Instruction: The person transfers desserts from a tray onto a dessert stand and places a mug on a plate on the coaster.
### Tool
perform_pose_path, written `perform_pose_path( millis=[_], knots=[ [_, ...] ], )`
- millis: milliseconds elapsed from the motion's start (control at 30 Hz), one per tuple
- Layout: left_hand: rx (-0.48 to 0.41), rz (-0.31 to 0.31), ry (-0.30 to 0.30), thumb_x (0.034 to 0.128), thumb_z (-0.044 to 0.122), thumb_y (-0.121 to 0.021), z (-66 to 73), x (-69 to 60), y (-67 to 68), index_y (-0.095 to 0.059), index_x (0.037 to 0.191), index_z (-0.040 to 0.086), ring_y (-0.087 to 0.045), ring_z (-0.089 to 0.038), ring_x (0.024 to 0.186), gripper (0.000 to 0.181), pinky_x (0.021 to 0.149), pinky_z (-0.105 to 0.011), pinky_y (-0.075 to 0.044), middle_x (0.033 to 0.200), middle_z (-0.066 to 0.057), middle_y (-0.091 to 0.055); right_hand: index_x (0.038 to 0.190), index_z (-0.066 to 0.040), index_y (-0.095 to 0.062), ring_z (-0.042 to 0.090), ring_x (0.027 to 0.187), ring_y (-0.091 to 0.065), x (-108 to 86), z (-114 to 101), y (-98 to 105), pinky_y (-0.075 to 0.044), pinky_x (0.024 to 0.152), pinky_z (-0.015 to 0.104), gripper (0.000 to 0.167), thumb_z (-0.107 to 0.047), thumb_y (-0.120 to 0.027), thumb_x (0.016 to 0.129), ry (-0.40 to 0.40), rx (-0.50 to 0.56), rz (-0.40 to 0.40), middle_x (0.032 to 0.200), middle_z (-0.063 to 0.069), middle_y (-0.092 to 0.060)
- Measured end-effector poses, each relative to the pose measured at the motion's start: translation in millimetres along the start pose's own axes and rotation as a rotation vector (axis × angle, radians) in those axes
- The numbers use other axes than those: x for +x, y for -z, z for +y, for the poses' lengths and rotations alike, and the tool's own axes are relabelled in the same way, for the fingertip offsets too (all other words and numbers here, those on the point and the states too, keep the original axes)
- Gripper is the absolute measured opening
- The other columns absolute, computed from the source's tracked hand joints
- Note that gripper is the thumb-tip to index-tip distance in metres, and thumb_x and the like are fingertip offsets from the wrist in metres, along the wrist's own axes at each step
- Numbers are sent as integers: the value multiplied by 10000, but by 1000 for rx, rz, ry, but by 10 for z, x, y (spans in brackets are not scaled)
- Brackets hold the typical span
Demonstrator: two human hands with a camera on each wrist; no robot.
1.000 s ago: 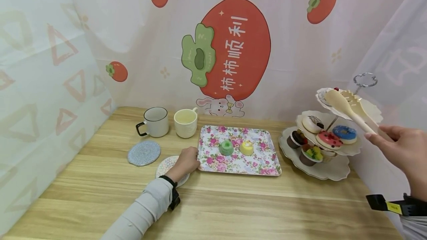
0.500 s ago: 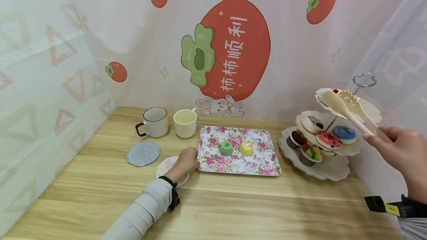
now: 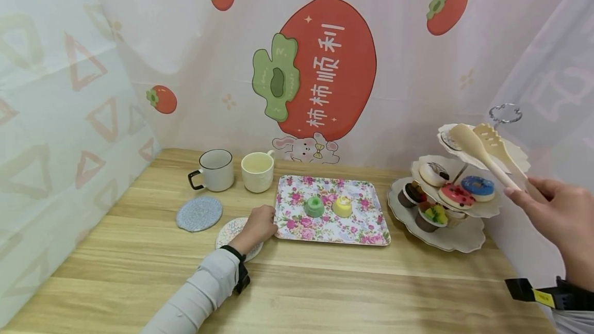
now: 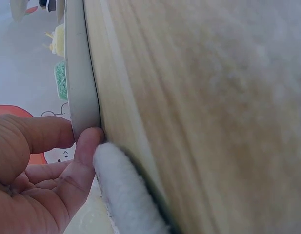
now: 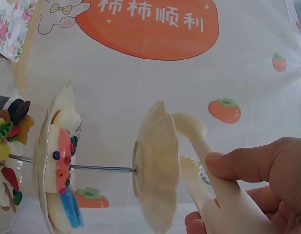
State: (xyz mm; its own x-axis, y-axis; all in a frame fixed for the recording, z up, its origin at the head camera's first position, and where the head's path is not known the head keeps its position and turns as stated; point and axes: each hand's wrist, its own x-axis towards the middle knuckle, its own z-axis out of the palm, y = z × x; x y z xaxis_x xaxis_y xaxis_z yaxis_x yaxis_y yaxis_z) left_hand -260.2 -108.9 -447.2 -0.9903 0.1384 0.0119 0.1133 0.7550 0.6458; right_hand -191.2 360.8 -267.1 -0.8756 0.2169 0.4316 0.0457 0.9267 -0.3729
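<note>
Cream-coloured tongs (image 5: 228, 200) sit in the right hand (image 3: 559, 210), whose thumb and fingers grip both arms, with the tips at the top tier (image 5: 160, 161) of the cake stand (image 3: 464, 242) on the right. Whether those tips have hold of anything, I cannot tell. The left hand (image 3: 259, 224) pinches the left edge of the floral tray (image 3: 343, 233), which lies flat on the table (image 3: 325, 293).

Filling the tray looks partway along at most: a green cake (image 3: 314, 207) and, just right of it, a yellow cake (image 3: 343, 207) already stand there, apart, with bare pattern around them. Much seems left on the stand: a white doughnut (image 3: 431, 173), a pink doughnut (image 3: 457, 196) and a blue doughnut (image 3: 479, 185), with dessert cups (image 3: 428, 220) below. At the far left, a white mug (image 3: 220, 173) and a cream cup (image 3: 258, 175) stand untouched, with a blue-grey coaster (image 3: 199, 214) and a speckled coaster (image 3: 226, 231) nearer, neither bearing a cup.
</note>
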Motion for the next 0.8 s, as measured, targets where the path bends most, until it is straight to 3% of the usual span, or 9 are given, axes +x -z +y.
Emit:
perform_pose_path(
  millis=[433,500,600,667,733,800],
  knots=[
    [23,-9,12,749,-72,-586,-7,4,-4,-415,642,64,-289,-136,492,243,468,-256,-265,554,-11,-317,1253,208,-398,537,843,-526,-171,-88,-9,-284,412,104,562,-202,-583,916,-45,49,50,1060,463,-465],
    [24,-7,14,747,-72,-588,-8,5,-3,-418,641,65,-294,-137,493,243,468,-256,-267,555,-12,-321,1267,194,-400,423,715,-566,-182,-109,-6,-285,417,93,558,-196,-586,914,-56,60,58,1061,458,-473],
    [25,-3,18,744,-73,-589,-10,8,-3,-423,640,64,-302,-139,494,240,468,-257,-272,556,-15,-327,1266,181,-417,352,689,-560,-198,-145,-4,-297,414,99,559,-209,-595,908,-57,56,61,1057,445,-489],
    [26,-5,20,746,-71,-589,-14,12,-5,-425,644,62,-304,-138,494,234,468,-256,-273,557,-14,-327,1260,175,-432,355,689,-563,-207,-165,-1,-318,420,126,578,-241,-608,899,-54,43,52,1058,435,-497],
    [22,-6,18,748,-71,-585,-14,14,-8,-428,650,60,-300,-137,490,227,467,-256,-272,554,-13,-323,1246,160,-461,468,806,-546,-225,-191,-5,-327,429,156,585,-278,-617,891,-49,26,42,1056,413,-516],
    [17,-7,14,748,-73,-581,-14,16,-11,-429,653,59,-294,-135,485,223,467,-256,-270,551,-11,-318,1208,153,-505,461,799,-549,-239,-209,-11,-330,433,166,572,-290,-642,873,-20,16,51,1031,390,-543]
  ],
)
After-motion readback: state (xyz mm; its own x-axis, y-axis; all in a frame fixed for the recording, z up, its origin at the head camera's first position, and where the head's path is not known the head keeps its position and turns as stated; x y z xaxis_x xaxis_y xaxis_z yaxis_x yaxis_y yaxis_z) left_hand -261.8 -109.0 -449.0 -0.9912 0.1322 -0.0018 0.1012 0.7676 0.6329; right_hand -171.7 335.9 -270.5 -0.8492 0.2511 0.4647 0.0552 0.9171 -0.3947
